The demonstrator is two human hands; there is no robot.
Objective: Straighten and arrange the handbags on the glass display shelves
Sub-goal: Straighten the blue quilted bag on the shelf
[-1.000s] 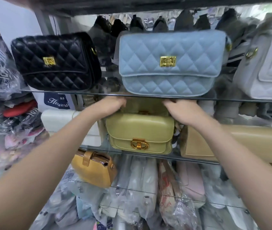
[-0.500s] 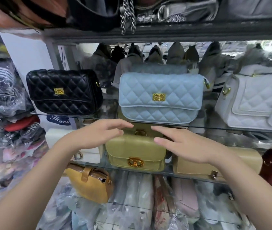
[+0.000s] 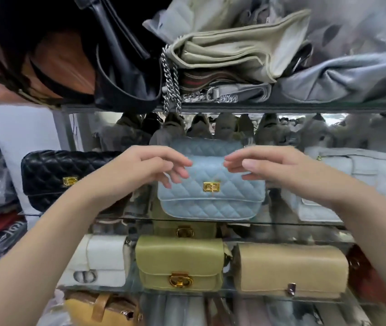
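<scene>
Both your hands have risen from the olive-green bag (image 3: 179,261) on the lower glass shelf (image 3: 288,296) to the light blue quilted bag (image 3: 210,184) one shelf up, so the green one looks finished and the blue one is next. Your left hand (image 3: 140,171) and right hand (image 3: 279,169) hover at its upper corners, fingers spread and loosely curled, grasping nothing yet; whether any fingertip touches the flap, you cannot tell. The blue bag stands upright in the middle of the middle glass shelf (image 3: 281,223), clasp forward. A black quilted bag (image 3: 53,175) sits to its left and a pale grey-white bag (image 3: 361,182) to its right, both close, leaving little side room. A silver chain (image 3: 170,81) dangles from the crowded top shelf just above, and could snag if you lift.
</scene>
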